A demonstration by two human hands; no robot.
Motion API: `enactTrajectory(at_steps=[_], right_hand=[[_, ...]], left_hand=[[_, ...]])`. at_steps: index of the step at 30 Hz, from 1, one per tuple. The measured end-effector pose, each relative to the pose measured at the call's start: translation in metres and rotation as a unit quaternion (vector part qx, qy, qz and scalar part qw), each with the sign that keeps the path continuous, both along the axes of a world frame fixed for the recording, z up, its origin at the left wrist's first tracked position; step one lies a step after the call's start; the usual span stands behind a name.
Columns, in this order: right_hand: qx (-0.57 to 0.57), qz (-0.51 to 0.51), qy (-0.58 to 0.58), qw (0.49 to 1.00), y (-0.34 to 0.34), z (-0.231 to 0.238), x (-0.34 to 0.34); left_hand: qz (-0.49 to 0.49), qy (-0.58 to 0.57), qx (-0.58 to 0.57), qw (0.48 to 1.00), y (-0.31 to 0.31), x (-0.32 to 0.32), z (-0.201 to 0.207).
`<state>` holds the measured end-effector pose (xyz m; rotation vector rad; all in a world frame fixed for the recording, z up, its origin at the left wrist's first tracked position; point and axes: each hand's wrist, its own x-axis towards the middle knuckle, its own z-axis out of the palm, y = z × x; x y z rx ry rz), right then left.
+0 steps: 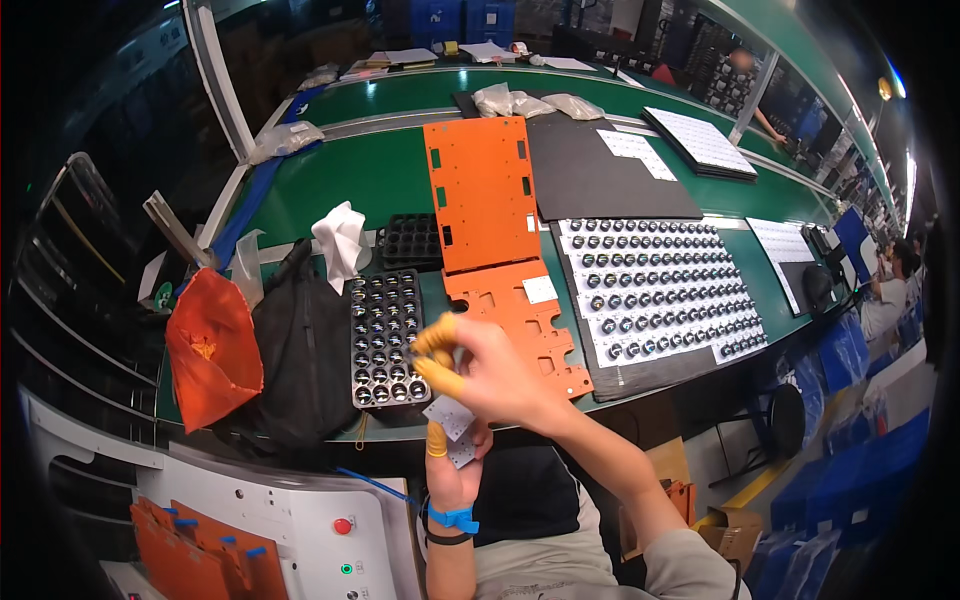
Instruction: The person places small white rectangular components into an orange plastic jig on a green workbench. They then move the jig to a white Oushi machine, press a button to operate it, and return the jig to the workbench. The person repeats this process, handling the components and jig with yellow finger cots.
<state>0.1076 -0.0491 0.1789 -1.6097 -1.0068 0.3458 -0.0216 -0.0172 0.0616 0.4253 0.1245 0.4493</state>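
Observation:
My left hand (453, 484), a yellow cot on its thumb, grips a small light-grey plate (452, 418) with dark dots, in front of the table's near edge. Just above it, my right hand (496, 378) has yellow cots on its fingertips, which are closed in a pinch. Something small and dark shows at these fingertips, but I cannot make out what it is. Behind them lies a black tray (356, 350) with rows of shiny round lens-like parts in its pockets. Right of the tray, an orange hinged fixture (485, 200) lies unfolded, with a white piece (540, 290) on its lower plate.
White sheets (640, 262) bearing rows of dark round parts lie on a black board at the right. A red bag (212, 345) and a black bag (300, 360) are at the left. A crumpled white cloth (340, 245) sits by another black tray (410, 240).

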Motion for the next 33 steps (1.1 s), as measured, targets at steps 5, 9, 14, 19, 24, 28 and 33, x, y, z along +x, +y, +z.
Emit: enactTrajectory(at_steps=[5,9,14,19,24,28,33], right_hand=[[0.019,0.074,-0.021,0.997,-0.063,-0.005,-0.009],[0.003,0.043,-0.099,0.994,-0.089,-0.008,-0.003],[0.01,0.052,-0.131,0.99,-0.097,-0.02,0.003],[0.002,0.049,-0.177,0.983,-0.099,-0.024,0.004],[-0.011,0.012,-0.266,0.964,-0.099,-0.021,-0.002],[-0.023,-0.008,-0.344,0.939,-0.1,-0.018,-0.013],[-0.016,0.042,-0.355,0.934,-0.107,-0.023,-0.007]], left_hand=[[0.017,0.057,0.142,0.988,-0.005,0.0,0.023],[0.002,0.049,0.142,0.989,-0.009,0.003,0.022],[0.009,0.069,0.184,0.981,-0.016,0.007,0.022],[0.029,0.072,0.189,0.979,-0.02,0.008,0.021],[0.071,0.115,0.218,0.966,-0.021,0.009,0.027],[0.08,0.11,0.243,0.96,-0.019,0.01,0.02],[0.041,0.109,0.213,0.97,-0.018,0.007,0.028]])
